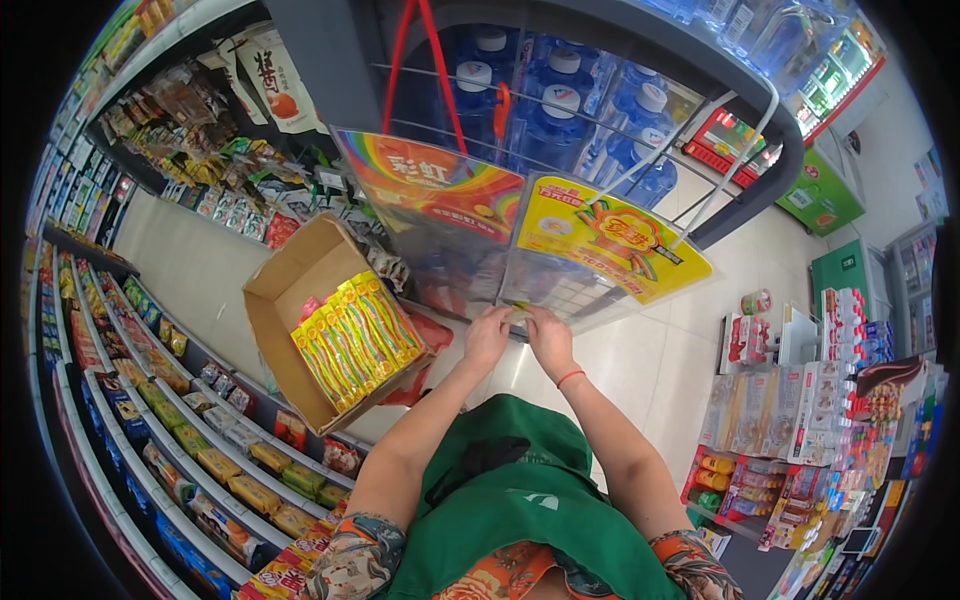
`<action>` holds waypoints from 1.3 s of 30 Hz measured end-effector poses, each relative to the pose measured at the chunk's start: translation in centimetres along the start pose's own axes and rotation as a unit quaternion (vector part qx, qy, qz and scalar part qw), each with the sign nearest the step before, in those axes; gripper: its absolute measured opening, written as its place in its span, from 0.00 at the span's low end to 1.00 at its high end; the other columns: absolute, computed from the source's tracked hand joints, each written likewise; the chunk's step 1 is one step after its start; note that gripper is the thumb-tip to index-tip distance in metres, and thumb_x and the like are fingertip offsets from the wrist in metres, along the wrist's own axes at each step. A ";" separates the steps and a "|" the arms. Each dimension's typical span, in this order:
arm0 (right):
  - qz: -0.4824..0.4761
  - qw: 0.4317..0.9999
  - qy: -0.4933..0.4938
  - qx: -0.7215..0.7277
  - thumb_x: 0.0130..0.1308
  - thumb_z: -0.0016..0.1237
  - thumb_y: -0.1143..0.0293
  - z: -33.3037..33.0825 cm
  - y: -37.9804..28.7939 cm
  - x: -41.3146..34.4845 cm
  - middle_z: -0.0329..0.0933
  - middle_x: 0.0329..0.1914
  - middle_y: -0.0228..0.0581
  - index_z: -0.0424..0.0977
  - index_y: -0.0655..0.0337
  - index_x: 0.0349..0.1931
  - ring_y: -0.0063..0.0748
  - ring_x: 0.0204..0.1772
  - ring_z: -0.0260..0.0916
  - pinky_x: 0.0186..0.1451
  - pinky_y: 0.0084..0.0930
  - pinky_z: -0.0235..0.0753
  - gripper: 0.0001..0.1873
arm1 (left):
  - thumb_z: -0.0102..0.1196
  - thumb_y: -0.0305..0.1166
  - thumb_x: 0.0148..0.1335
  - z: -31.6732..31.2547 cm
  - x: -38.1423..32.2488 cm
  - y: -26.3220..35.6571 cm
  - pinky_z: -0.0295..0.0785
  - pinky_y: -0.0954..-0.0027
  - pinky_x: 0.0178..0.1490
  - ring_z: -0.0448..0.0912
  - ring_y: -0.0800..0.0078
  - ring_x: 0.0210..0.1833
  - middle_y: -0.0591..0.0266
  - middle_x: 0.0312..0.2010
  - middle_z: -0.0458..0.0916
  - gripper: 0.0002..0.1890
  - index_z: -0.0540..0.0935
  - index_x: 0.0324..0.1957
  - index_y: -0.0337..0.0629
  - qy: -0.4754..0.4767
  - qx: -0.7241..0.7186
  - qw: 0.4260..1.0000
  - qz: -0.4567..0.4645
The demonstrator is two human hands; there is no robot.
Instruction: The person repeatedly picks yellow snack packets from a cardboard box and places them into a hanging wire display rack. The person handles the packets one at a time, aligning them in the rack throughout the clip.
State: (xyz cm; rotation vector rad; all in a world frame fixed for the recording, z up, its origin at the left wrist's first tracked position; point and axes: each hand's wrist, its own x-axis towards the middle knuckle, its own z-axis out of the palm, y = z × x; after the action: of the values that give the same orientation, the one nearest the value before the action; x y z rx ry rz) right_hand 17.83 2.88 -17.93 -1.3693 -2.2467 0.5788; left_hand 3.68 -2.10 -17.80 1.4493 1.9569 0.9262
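Both my hands meet in front of the lower edge of a clear plastic hanging display. My left hand and my right hand pinch a small clear-and-yellow wrapper between the fingertips; its details are too small to tell. Above them hang two display sheets: a red rainbow-coloured printed card and a yellow printed card, each topping clear plastic. Left of my hands, an open cardboard box holds several rows of long candy packets in yellow wrappers, with a pink piece beside them.
A wire rack with large blue water bottles stands behind the cards. A red stool is partly hidden by the box. Snack shelves curve along the left; stacked drinks and a green chest freezer are on the right.
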 end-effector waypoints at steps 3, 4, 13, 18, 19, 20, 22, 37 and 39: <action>-0.001 0.999 -0.037 -0.019 0.64 0.49 0.70 0.9 0.2 0.2 0.79 0.47 0.46 0.75 0.58 0.50 0.52 0.43 0.79 0.46 0.42 0.78 0.14 | 0.55 0.25 0.56 0.3 -0.1 -0.9 0.73 0.57 0.52 0.77 0.52 0.49 0.55 0.46 0.80 0.16 0.81 0.49 0.45 -0.019 0.014 1.000 -0.015; -0.005 0.999 -0.046 -0.028 0.65 0.48 0.69 1.4 0.5 0.3 0.79 0.49 0.46 0.75 0.58 0.52 0.52 0.43 0.79 0.46 0.42 0.78 0.15 | 0.55 0.25 0.56 0.6 -0.2 -1.0 0.73 0.57 0.53 0.77 0.52 0.50 0.56 0.46 0.79 0.17 0.81 0.50 0.45 -0.020 0.020 0.999 -0.017; -0.008 0.981 -0.120 -0.151 0.65 0.45 0.69 4.7 1.7 1.4 0.77 0.46 0.48 0.76 0.58 0.46 0.51 0.38 0.80 0.40 0.43 0.79 0.11 | 0.56 0.26 0.57 1.8 0.5 -2.7 0.73 0.58 0.55 0.76 0.53 0.51 0.57 0.50 0.78 0.20 0.79 0.54 0.45 -0.027 0.055 0.998 -0.003; -0.031 0.976 -0.128 -0.171 0.64 0.44 0.69 5.4 2.6 1.5 0.78 0.39 0.47 0.75 0.58 0.36 0.50 0.35 0.80 0.37 0.43 0.79 0.06 | 0.56 0.26 0.57 1.8 0.5 -2.9 0.73 0.58 0.55 0.76 0.53 0.52 0.58 0.52 0.78 0.21 0.79 0.55 0.46 -0.051 0.063 0.997 -0.014; -0.035 0.980 -0.118 -0.159 0.64 0.44 0.69 5.6 2.9 1.4 0.78 0.37 0.47 0.74 0.58 0.35 0.50 0.35 0.79 0.37 0.44 0.78 0.06 | 0.56 0.25 0.57 1.9 0.4 -2.9 0.73 0.58 0.55 0.76 0.52 0.52 0.57 0.52 0.77 0.21 0.79 0.55 0.46 -0.053 0.061 0.997 -0.017; -0.039 0.982 -0.108 -0.147 0.63 0.45 0.69 5.9 3.1 1.4 0.78 0.35 0.47 0.74 0.58 0.34 0.51 0.35 0.79 0.37 0.44 0.78 0.05 | 0.57 0.25 0.57 2.0 0.4 -3.0 0.73 0.57 0.54 0.76 0.52 0.53 0.56 0.52 0.77 0.22 0.78 0.55 0.46 -0.056 0.059 0.997 -0.019; -0.022 0.987 -0.091 -0.132 0.62 0.47 0.69 5.6 2.6 1.5 0.78 0.33 0.47 0.73 0.58 0.33 0.53 0.35 0.78 0.37 0.45 0.77 0.04 | 0.57 0.25 0.57 2.0 0.4 -3.2 0.74 0.57 0.54 0.77 0.52 0.53 0.56 0.52 0.77 0.22 0.78 0.55 0.46 -0.051 0.056 0.997 -0.011; -0.015 0.999 -0.012 -0.034 0.63 0.52 0.68 1.1 0.0 0.7 0.78 0.32 0.45 0.73 0.57 0.33 0.52 0.33 0.77 0.34 0.46 0.74 0.05 | 0.56 0.24 0.56 1.3 0.4 -1.8 0.73 0.58 0.54 0.77 0.52 0.51 0.55 0.46 0.80 0.18 0.81 0.51 0.45 -0.018 0.017 1.000 0.011; -0.008 1.000 -0.004 -0.027 0.62 0.52 0.68 0.6 -0.2 0.7 0.78 0.31 0.45 0.73 0.57 0.34 0.52 0.33 0.77 0.34 0.45 0.74 0.04 | 0.56 0.25 0.56 1.2 0.5 -1.3 0.73 0.58 0.53 0.77 0.52 0.49 0.56 0.45 0.80 0.17 0.82 0.50 0.45 -0.008 0.010 1.000 0.012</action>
State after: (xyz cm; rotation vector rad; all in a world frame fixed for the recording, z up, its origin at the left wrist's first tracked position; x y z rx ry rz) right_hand 17.04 3.35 -18.18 -1.3750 -2.2928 0.5217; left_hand 3.61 -1.63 -19.57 1.4896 1.9469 0.9046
